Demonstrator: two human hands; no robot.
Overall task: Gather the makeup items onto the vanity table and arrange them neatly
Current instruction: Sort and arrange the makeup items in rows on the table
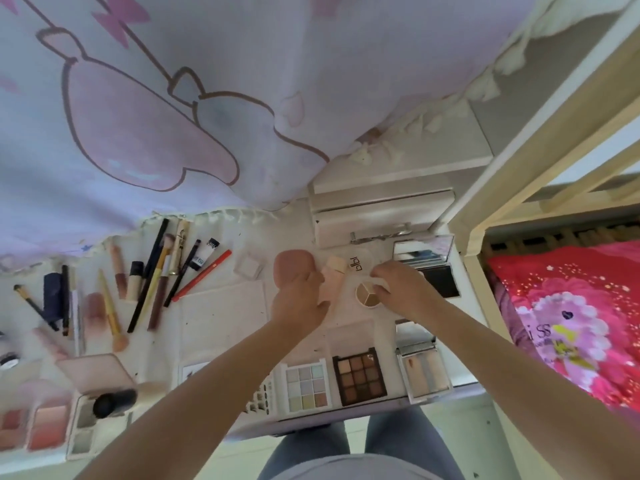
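Far left, front edge of the vanity table [221,306]: blush pans [33,427] are sitting by a small palette w/ a black round-headed brush [114,401] lying across it. Behind them a loose row of brushes and pencils [149,282] is fanning out, incl. a red pencil [202,280] angled toward the middle, all just below the fringe of a pink-print curtain [156,116].

Center: the left hand [299,299] is resting palm-down, fingers curled, tips touching a pink puff [292,266] and a pale pink tube [330,278]; can't tell if it's actually gripping either. Near the front edge, a pastel palette [306,384] and a brown palette [359,375] are lying side by side, lids open.

Right of center: the right hand [398,284] is pinching a clear lid at the rim of a round 3-shade pot [367,293], fingers partly closed. Beyond it, a mirrored compact [424,254] is standing open; nearer, another compact [424,370] w/ beige pans. Far right: a pink bedspread [568,320].
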